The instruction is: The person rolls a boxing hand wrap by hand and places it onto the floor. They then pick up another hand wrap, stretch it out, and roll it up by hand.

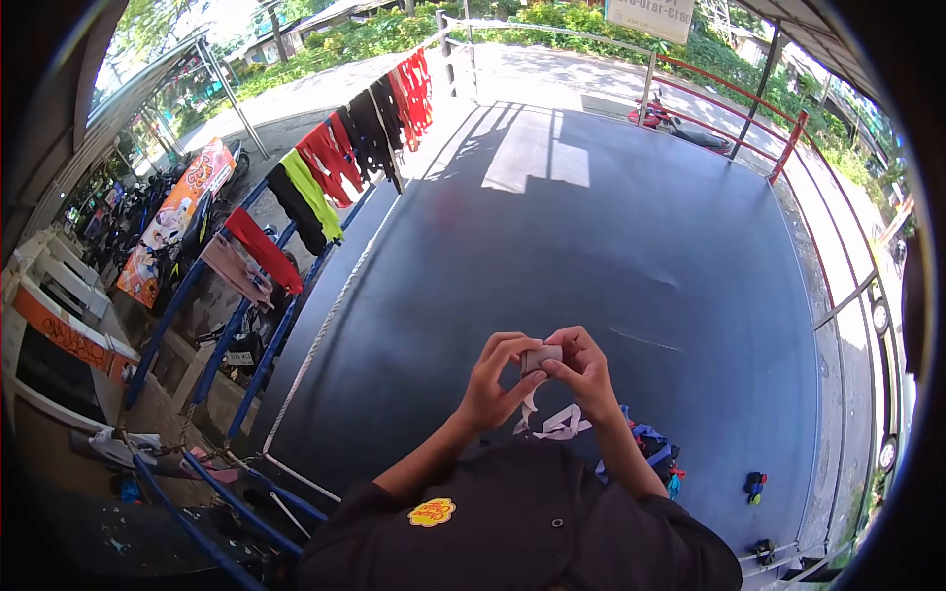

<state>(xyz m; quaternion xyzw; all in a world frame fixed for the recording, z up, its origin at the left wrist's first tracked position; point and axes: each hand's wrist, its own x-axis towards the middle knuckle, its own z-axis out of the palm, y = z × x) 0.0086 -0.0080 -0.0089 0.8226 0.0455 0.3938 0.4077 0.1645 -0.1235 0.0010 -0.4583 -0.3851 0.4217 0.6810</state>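
In front of my chest, both hands hold a partly rolled hand wrap (537, 361), a greyish-pink cloth band. My left hand (500, 377) pinches the roll from the left, fingers over its top. From the right, my right hand (583, 373) grips it with thumb and fingers. A pale loose tail (530, 402) hangs below the roll towards a whitish strip (564, 424) lying on the dark mat. Beside my right forearm is a heap of coloured wraps (650, 448), mostly blue and red, partly hidden by the arm.
I am over a boxing ring mat (493, 266). Blue ropes on the left carry hanging wraps, among them a red one (264, 249) and a yellow-green one (312, 195). A white rope (325, 330) runs along that edge. A small dark object (756, 487) lies at right.
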